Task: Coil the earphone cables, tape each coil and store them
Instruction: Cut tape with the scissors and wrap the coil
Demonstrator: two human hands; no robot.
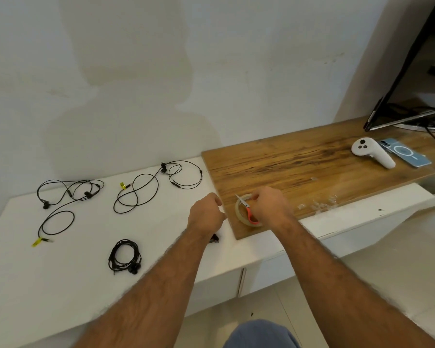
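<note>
A: On the white counter, three black earphone sets are visible. Where does each lie?

B: The far-left earphones and the middle earphones lie uncoiled near the wall, each with a yellow tag at its plug. The coiled earphones lie nearer the front edge, well apart from both. A small black piece shows beneath the left wrist; whether it belongs to a fourth set cannot be told.

A: And the hands?

B: The left hand hovers at the counter's seam with the wooden board, fingers curled; whether they pinch anything cannot be told. The right hand grips the orange-handled scissors, fingers closed round the handle, blades pointing up and left over the tape roll, which lies flat on the board.

A: Other items?

B: Cut tape scraps lie right of the roll; a white controller and blue phone rest near the monitor
</note>
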